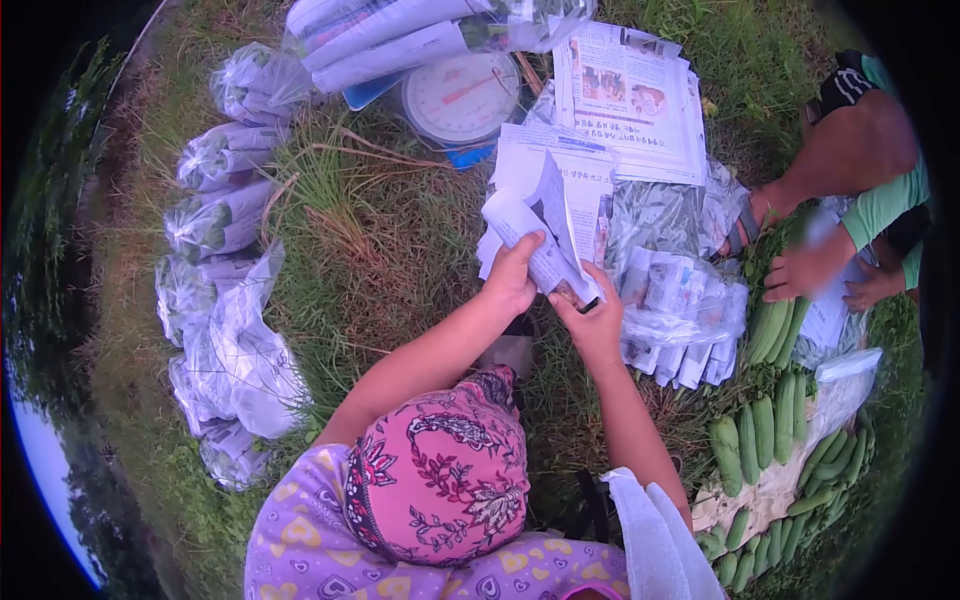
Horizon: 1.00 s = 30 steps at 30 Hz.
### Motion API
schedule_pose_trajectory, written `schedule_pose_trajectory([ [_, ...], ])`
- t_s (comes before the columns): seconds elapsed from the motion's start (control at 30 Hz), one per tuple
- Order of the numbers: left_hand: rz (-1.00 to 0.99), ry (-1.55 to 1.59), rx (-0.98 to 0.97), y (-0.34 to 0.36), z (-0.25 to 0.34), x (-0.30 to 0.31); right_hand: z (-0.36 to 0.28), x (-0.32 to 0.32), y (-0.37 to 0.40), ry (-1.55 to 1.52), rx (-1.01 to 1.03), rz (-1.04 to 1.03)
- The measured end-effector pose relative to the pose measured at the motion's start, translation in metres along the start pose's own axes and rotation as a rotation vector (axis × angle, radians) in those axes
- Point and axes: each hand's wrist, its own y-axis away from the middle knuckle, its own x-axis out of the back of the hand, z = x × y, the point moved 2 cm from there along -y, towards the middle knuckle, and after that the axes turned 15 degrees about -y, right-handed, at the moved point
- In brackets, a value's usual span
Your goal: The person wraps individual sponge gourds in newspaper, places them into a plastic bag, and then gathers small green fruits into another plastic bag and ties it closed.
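Observation:
My left hand (pixel 515 275) grips the left edge of a rolled newspaper sheet (pixel 545 262), thumb on top. At the roll's lower right end, my right hand (pixel 592 315) closes around the paper with its fingers partly behind it. A loose flap of the sheet stands up between my hands. I cannot make out whether anything lies inside the roll. Just beyond it lies a stack of newspaper sheets (pixel 585 190), with another stack (pixel 635 110) farther back. Clear plastic bags (pixel 655 220) and a bundle of folded newspaper in plastic (pixel 685 300) lie to the right.
A dial scale (pixel 462 95) stands at the back, wrapped bundles (pixel 400 35) above it. Bagged bundles (pixel 215 220) line the grass on the left. Long green cucumber-like vegetables (pixel 765 430) lie at right on a pale sheet (pixel 715 505). Beside them, a co-worker's hands (pixel 795 270) handle paper.

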Motion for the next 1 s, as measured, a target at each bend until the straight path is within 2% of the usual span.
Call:
schedule_pose_trajectory([
  [0.07, -0.025, 0.07, -0.008, 0.004, 0.002, 0.004, 0.016, -0.002, -0.001, -0.263, -0.164, 0.036],
  [0.13, -0.09, 0.156, 0.01, 0.006, 0.006, 0.009, 0.011, 0.005, -0.004, -0.397, -0.364, 0.016],
  [0.2, -0.088, 0.126, 0.014, 0.007, 0.007, 0.011, 0.012, 0.008, -0.002, -0.616, -0.57, 0.006],
  [0.23, -0.092, 0.096, 0.015, 0.007, 0.006, 0.011, 0.011, 0.005, -0.001, -0.664, -0.551, 0.031],
  [0.43, -0.076, -0.011, 0.062, 0.01, 0.005, 0.003, -0.009, 0.009, -0.016, -0.327, -0.383, -0.046],
  [0.53, -0.052, -0.027, 0.068, 0.008, 0.003, 0.003, 0.007, 0.012, -0.026, -0.106, -0.351, -0.142],
  [0.6, -0.03, -0.023, 0.052, 0.007, 0.003, 0.003, 0.0, 0.013, -0.026, -0.007, -0.113, 0.124],
  [0.67, 0.0, -0.012, 0.016, 0.008, 0.004, 0.001, -0.024, 0.01, -0.023, 0.18, 0.176, 0.226],
  [0.73, 0.013, -0.029, -0.026, 0.011, 0.008, -0.002, -0.052, 0.006, -0.016, 0.455, 0.517, 0.16],
  [0.83, -0.042, -0.064, -0.045, 0.015, 0.005, -0.004, -0.059, -0.022, -0.015, 0.549, 0.413, -0.163],
  [0.93, -0.083, -0.154, -0.095, 0.019, 0.008, -0.008, -0.041, -0.033, -0.019, 0.477, 0.287, -0.093],
  [1.0, -0.148, -0.191, -0.14, 0.023, 0.011, -0.005, -0.036, -0.029, -0.025, 0.419, 0.221, -0.147],
])
